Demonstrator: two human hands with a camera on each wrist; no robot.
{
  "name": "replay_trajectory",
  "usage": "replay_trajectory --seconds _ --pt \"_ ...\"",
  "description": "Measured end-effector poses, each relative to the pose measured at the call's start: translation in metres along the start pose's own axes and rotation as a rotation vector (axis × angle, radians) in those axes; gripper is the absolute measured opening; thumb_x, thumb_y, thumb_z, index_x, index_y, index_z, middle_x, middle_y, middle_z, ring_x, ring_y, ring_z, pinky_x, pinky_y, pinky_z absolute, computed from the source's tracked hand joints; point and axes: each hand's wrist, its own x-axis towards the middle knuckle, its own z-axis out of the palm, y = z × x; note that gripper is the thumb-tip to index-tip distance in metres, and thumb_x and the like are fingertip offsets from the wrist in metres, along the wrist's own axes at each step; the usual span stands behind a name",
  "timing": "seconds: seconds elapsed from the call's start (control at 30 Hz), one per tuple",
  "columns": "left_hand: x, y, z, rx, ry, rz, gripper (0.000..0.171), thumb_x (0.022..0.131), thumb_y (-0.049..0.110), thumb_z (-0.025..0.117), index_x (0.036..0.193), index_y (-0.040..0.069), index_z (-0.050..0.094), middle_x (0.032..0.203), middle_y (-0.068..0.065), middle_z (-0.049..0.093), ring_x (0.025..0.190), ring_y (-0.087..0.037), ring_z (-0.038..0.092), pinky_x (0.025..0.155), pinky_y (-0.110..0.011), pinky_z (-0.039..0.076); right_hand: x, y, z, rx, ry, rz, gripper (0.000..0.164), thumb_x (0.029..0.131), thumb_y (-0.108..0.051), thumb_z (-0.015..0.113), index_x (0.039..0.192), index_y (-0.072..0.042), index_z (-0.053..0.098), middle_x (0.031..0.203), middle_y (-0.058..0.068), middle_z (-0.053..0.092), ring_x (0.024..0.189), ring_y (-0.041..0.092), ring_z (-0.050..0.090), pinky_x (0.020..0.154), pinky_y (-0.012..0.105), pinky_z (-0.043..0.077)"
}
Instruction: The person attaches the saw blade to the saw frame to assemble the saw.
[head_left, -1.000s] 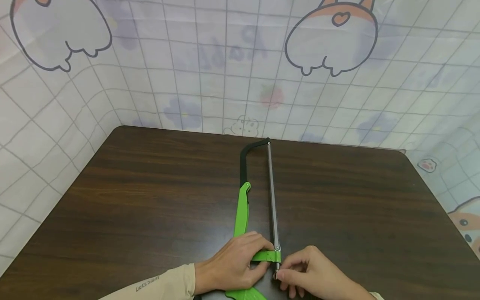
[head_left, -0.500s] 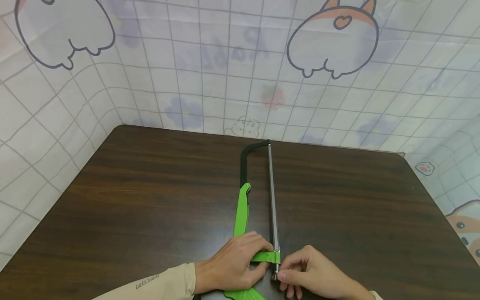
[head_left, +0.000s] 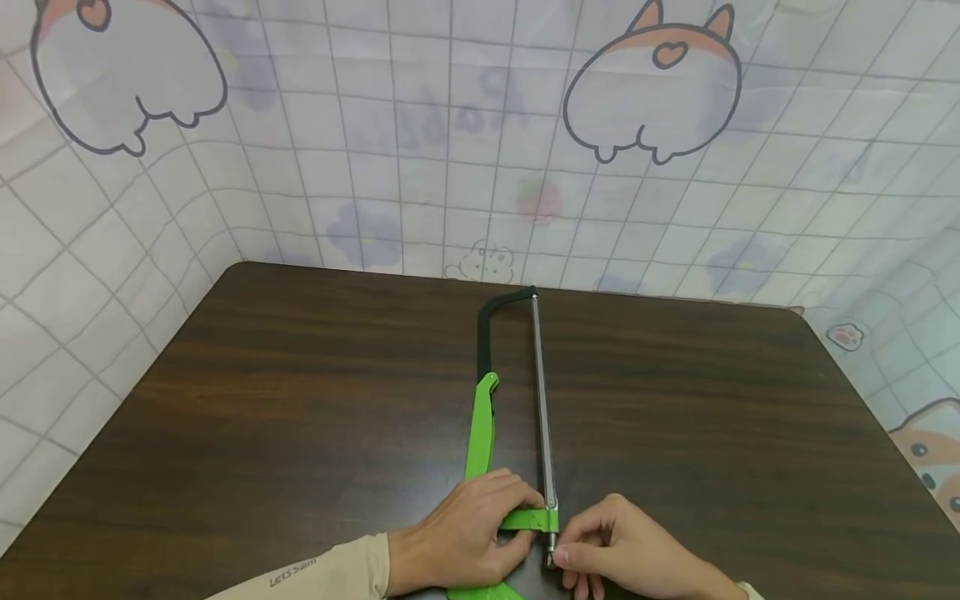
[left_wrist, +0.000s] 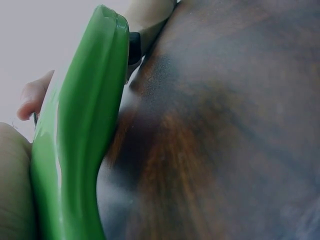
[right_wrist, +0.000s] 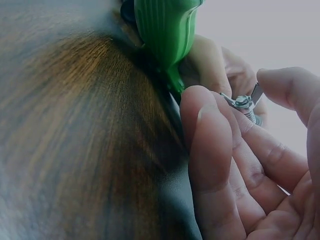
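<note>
- Head view: a hacksaw (head_left: 480, 429) lies along the middle of the brown wood-grain table (head_left: 300, 408), its black front end near the far edge and its green rear part close to the person.
- Its silver blade (head_left: 543, 408) runs to the right of the frame, from the black tip to a green rear crosspiece (head_left: 528, 520).
- The left hand (head_left: 468, 533) grips the rear of the saw, fingers clamped about the crosspiece, with the thumb on the near side of it.
- The right hand (head_left: 633, 546) pinches the small metal wing nut (head_left: 551, 558) just behind that crosspiece, thumb and index finger closed on it.
- A light sleeve (head_left: 330, 573) with dark lettering covers the left forearm; beyond the table hangs a white gridded cloth (head_left: 420, 158) printed with cartoon animals and flowers.
- Left wrist view: the green handle (left_wrist: 77, 145) fills the left half, part of the hand pressed against it; the blurred table spreads to the right.
- Right wrist view: the wing nut sits on its threaded stud (right_wrist: 251, 116) between thumb and fingers, the thumb tip touching one wing. Fingers of the left hand show behind the green handle.
</note>
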Motion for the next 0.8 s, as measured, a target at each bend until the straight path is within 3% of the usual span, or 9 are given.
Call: replay_trajectory --seconds 0.3,0.8 --pt "-0.0009 0.0005 0.0 -0.019 -0.008 -0.019 0.016 0.097 0.015 0.067 0.113 0.019 0.067 0.102 0.007 0.07 0.086 0.002 0.055 0.077 -0.003 0.041 -0.0006 0.0001 0.0007 0.028 -0.001 0.006 0.027 0.105 -0.004 0.054 0.098 0.016 0.071 0.08 0.042 0.06 0.068 -0.005 0.066 0.056 0.024 0.058" --pt "-0.0007 0.002 -0.0003 -0.038 -0.013 -0.037 0.017 0.095 0.013 0.069 0.111 0.018 0.067 0.101 0.007 0.07 0.086 0.002 0.054 0.077 -0.003 0.041 -0.0006 -0.0001 -0.0012 0.044 -0.023 -0.011 0.026 0.105 -0.002 0.053 0.102 0.017 0.07 0.083 0.043 0.061 0.071 -0.004 0.067 0.057 0.027 0.059"
